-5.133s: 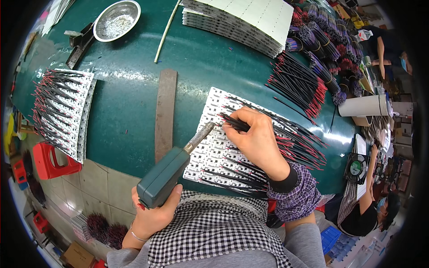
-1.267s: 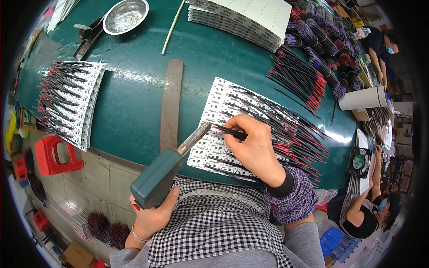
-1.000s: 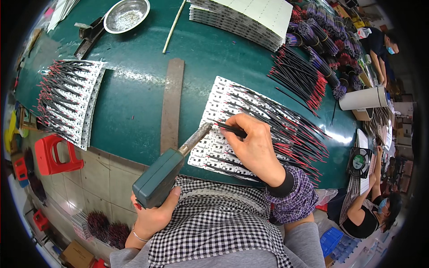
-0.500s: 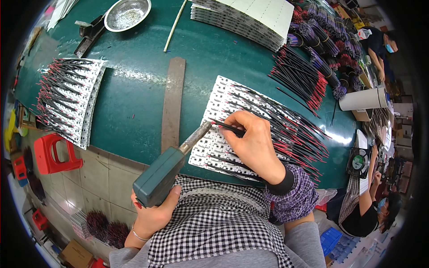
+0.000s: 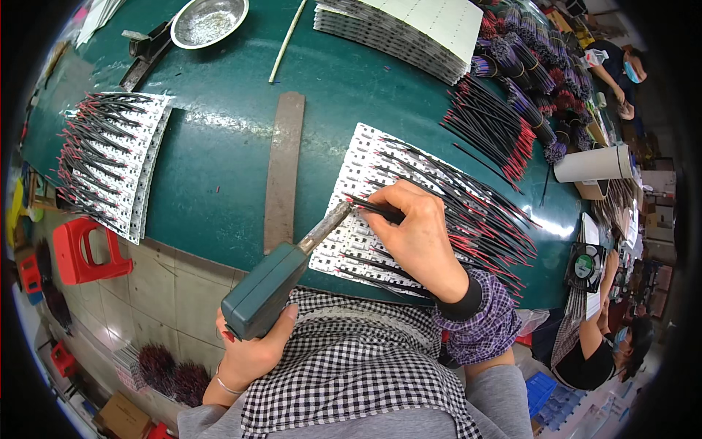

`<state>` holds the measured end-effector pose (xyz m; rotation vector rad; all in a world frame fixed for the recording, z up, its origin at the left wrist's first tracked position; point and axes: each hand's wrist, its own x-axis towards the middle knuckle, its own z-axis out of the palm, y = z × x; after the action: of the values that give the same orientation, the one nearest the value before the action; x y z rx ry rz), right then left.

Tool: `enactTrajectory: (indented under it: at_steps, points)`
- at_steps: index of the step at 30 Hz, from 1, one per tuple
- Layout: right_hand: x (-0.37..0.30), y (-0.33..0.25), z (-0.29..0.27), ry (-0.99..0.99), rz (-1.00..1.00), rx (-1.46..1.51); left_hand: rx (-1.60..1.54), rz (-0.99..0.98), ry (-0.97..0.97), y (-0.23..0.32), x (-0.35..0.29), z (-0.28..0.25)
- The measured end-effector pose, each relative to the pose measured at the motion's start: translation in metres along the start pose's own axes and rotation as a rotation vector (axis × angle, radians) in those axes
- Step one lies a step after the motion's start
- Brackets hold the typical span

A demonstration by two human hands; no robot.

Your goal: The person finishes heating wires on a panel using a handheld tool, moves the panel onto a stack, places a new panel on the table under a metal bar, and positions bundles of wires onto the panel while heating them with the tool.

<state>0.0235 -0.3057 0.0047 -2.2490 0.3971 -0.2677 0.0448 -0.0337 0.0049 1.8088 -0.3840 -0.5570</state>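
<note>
My left hand (image 5: 256, 355) is wrapped round the handle of a dark green soldering gun (image 5: 267, 289), whose metal tip reaches the white circuit board panel (image 5: 351, 172). Between the thumb and fingers of my right hand (image 5: 418, 230) is a black wire (image 5: 376, 207). Its red end lies on the panel right at the soldering gun's tip; whether the two touch is too small to tell. Rows of black wires with red ends (image 5: 468, 212) are spread over the panel and past its right side.
A flat metal bar (image 5: 284, 168) lies left of the panel. Farther left is another wired panel (image 5: 139, 168). At the back are a metal bowl (image 5: 209, 22), stacked white panels (image 5: 409, 36) and wire bundles (image 5: 519, 62). A red stool (image 5: 88, 252) stands below; two people work at right.
The soldering gun in my left hand has shifted slightly to the right, its tip nearer the wire's end. My right hand keeps its place with the wire.
</note>
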Motion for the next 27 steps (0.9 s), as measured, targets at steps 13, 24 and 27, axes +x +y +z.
enactTrajectory:
  at_steps: [13,24,27]
  points:
    - [0.000,-0.002,-0.002,-0.040,0.056,0.007,-0.033,-0.079,0.015,0.004,0.000,0.002]
    - [0.000,0.000,-0.001,-0.041,0.050,-0.003,-0.016,-0.055,0.001,0.006,0.003,0.002]
    - [0.001,-0.001,0.000,-0.037,0.041,-0.004,0.044,-0.015,0.032,0.008,0.004,0.005]
